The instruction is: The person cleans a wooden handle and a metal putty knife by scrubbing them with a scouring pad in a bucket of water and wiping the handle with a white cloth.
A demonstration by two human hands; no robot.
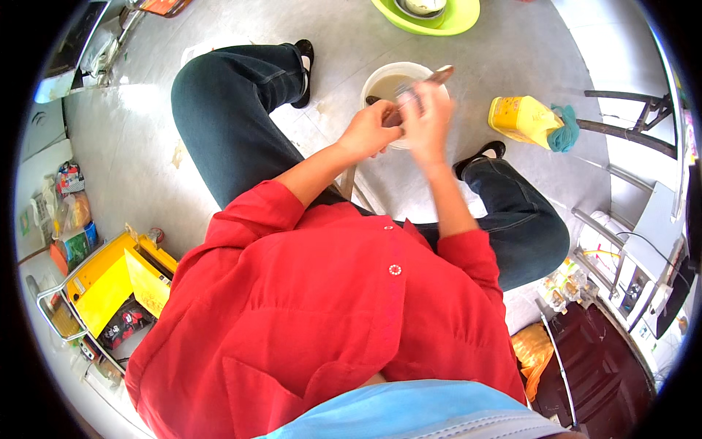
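Observation:
A white bucket [373,75] of cloudy liquid stands on the floor between my feet. Over it, my left hand [373,129] grips the near end of a long brown item [443,74], whose kind I cannot tell. My right hand [426,118] is blurred and closed around the item's middle, with something greyish near its fingers that is too blurred to name. The far end of the item sticks out up and right past my right hand. Another dark piece [373,100] shows in the bucket just beyond my left hand.
A lime-green basin [466,19] with bowls sits beyond the bucket. To the right lies a yellow plastic jug [521,119] with teal cord [565,129] at its end. Metal rails [625,178] stand at far right, and a yellow box [104,280] is at lower left.

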